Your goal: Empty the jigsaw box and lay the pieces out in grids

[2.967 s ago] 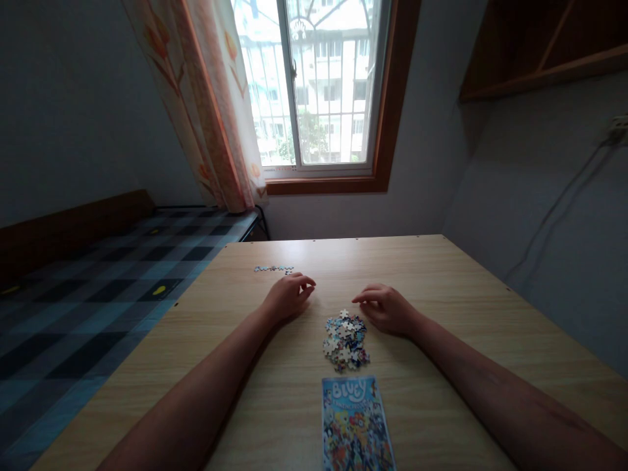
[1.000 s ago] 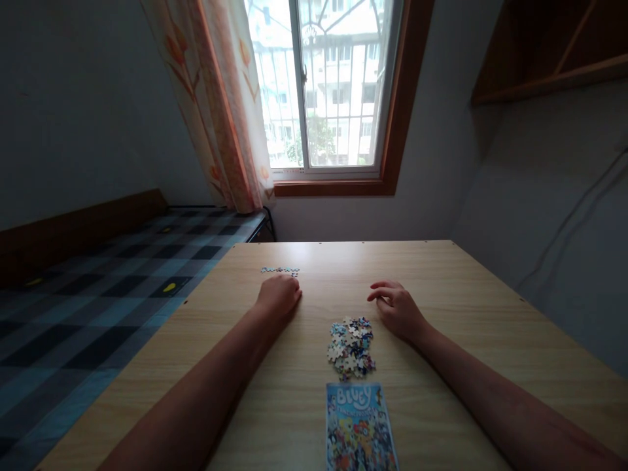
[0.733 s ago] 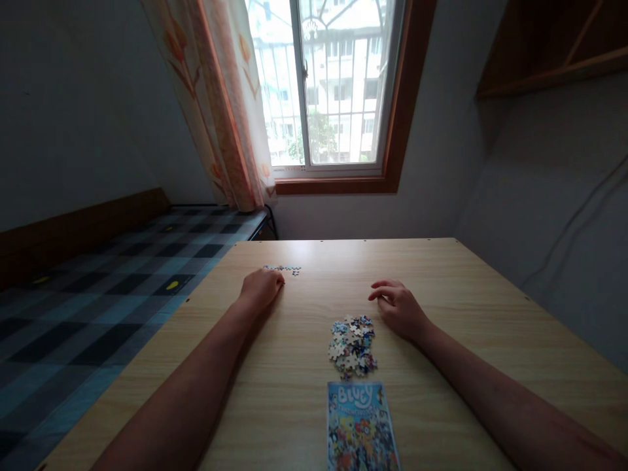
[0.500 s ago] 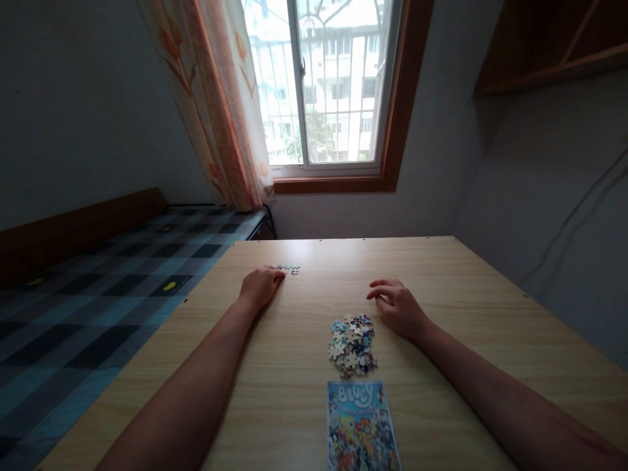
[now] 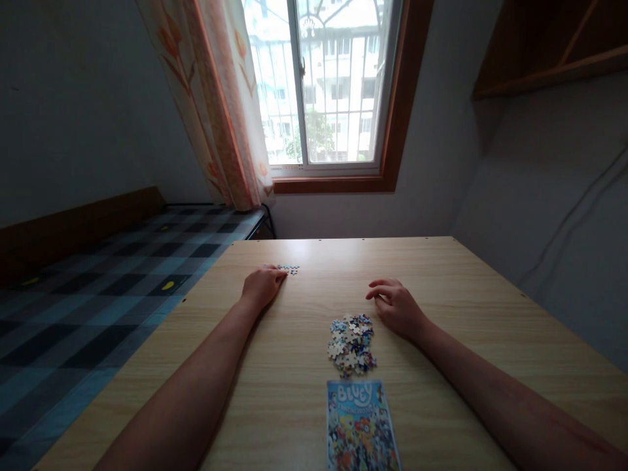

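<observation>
My left hand rests at the far left of the table, its fingers pinched together at a small group of joined jigsaw puzzle pieces. The fingertips seem closed on a puzzle piece at the near left edge of that group; the hand partly covers it. Over the table on the right, my right hand is held with its fingers apart and nothing in them. It is just beyond and to the right of a heap of loose puzzle pieces, many lying pale side up.
A colourful Bluey picture sheet or box lies at the near edge, below the heap. The wooden table runs toward a window. A bed with a checked cover stands on the left; a shelf hangs at upper right.
My left hand has shifted slightly right, closer against the small joined group. My right hand stays almost still beside the heap.
</observation>
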Demonstrator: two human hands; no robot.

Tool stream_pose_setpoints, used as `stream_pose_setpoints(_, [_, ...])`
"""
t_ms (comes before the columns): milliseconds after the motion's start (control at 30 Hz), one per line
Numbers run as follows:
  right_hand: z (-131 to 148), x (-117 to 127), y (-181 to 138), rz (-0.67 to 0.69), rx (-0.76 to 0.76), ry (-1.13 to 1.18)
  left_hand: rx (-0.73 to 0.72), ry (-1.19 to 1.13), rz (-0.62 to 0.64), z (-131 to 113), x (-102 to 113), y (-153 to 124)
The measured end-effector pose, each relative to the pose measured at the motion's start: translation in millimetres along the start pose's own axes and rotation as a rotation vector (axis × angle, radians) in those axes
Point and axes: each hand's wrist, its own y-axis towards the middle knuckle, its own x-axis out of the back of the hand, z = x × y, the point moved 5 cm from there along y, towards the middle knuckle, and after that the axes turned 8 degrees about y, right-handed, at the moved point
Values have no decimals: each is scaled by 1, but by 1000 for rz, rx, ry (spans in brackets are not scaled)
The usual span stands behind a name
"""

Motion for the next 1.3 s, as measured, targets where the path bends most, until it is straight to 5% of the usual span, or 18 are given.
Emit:
stream_pose_setpoints(300, [-1, 0, 0, -10, 1, 9, 37, 18, 4, 3, 1, 0])
stream_pose_setpoints(567, [-1, -1, -1, -9, 10, 15, -57, 76, -147, -16, 1, 0])
stream_pose_setpoints(1300, [-2, -2, 0, 15, 12, -17, 34, 58, -158, -11, 2, -2])
